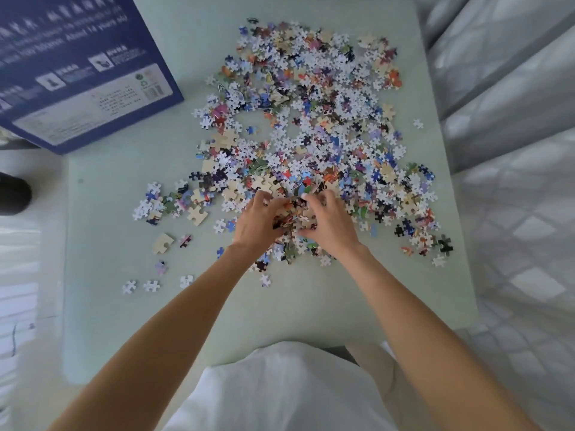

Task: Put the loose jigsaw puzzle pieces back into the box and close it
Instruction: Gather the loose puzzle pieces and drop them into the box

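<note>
A wide heap of loose jigsaw pieces [314, 119] covers the middle and far part of the pale green table [124, 213]; some lie colour side up, some show white or tan backs. The dark blue puzzle box [77, 70] stands at the far left corner, printed side toward me, and its opening is hidden. My left hand [256, 223] and my right hand [331, 223] face each other at the heap's near edge, fingers curled around a shared handful of pieces [292, 214] pressed between them.
Stray pieces [151, 286] lie scattered near the table's left front. A dark round object [14, 195] sits off the left edge. A white quilted mattress [513, 181] borders the right side. My white shirt [280, 390] fills the bottom of the view.
</note>
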Demonstrator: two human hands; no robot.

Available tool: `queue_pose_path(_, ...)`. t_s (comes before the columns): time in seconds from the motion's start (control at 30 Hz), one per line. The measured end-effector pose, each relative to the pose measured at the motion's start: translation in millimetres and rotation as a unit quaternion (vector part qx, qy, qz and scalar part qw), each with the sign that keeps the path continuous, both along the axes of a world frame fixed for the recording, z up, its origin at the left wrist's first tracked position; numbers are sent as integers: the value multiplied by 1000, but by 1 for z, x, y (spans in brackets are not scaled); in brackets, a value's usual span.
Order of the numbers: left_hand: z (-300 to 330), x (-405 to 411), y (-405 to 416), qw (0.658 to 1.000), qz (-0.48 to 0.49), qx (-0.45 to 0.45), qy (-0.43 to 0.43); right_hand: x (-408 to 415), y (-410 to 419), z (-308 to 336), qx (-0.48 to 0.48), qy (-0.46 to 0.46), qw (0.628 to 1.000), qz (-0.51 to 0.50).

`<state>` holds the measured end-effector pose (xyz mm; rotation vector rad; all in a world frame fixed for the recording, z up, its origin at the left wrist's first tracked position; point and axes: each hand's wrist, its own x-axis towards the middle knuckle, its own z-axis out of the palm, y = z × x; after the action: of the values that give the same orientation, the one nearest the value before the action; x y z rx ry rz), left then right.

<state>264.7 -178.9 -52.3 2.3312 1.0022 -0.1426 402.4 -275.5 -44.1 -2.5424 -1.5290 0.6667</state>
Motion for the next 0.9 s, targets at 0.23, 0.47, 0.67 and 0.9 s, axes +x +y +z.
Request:
queue_pose_path(0.23,8,-3,18,1000,-4,10,-20,1,5,6,45,-23,998,45)
queue_pose_path(0.47,13,-1,30,999,35,10,-8,9,25,17,42,26,999,6)
queue_pose_path(0.67,17,-7,35,998,56,12,-32,19,30,31,82,33,996,-20)
queue_pose_path(0.9,23,-26,52,992,85,-2,-97,18,31,43,108,90,986,-94)
